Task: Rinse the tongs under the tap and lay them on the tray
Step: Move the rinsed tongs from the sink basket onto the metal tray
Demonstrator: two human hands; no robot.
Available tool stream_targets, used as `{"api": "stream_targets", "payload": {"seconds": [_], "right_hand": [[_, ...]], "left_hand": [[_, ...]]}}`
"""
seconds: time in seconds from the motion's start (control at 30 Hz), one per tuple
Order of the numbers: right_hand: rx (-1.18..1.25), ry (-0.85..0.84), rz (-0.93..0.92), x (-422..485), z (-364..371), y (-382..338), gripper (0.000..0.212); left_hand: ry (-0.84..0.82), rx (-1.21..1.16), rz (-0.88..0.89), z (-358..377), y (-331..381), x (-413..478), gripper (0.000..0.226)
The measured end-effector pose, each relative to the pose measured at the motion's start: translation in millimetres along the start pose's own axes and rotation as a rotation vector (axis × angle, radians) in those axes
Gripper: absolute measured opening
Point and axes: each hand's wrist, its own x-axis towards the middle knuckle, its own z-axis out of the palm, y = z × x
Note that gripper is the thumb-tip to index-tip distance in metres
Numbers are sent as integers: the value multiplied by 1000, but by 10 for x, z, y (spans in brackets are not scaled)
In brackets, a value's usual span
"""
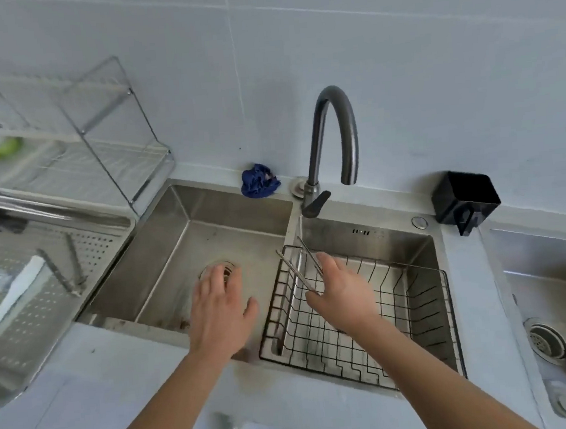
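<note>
Thin metal tongs (295, 264) lie over the rim of the black wire basket (428, 308) in the right sink basin, their arms pointing up and left. My right hand (339, 286) is on their near end, thumb under them, fingers loosely curved around them. My left hand (219, 304) hovers flat with spread fingers over the left basin (163, 257), above its drain, holding nothing. The dark curved tap (333, 136) stands behind the sink; no water shows at its spout. A perforated steel tray (84, 250) sits on the counter at left.
On the tray lie other utensils (66, 272) and white-handled items (13, 296). A wire dish rack (98, 127) stands behind it. A blue cloth (258, 180) sits at the wall, a black holder (465, 200) right of the tap, a second sink (552, 294) far right.
</note>
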Motion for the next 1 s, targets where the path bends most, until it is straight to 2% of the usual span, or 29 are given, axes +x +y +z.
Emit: {"api": "stream_targets", "payload": {"seconds": [0.17, 0.3, 0.5, 0.77, 1.0], "right_hand": [[17, -56, -161, 146, -4, -604, 62], [-6, -59, -281, 201, 132, -1193, 60], [-29, -86, -396, 203, 416, -2167, 57], [-18, -99, -430, 82, 886, -3605, 64], [-47, -146, -415, 40, 1161, -4440, 59]], "left_hand": [[82, 34, -148, -308, -583, -387, 59], [125, 32, -292, -536, -1103, -639, 61], [174, 38, -412, -831, -1990, -968, 61], [181, 40, -431, -1186, -3260, -1262, 60], [164, 6, -414, -1333, -4007, -1294, 56]]}}
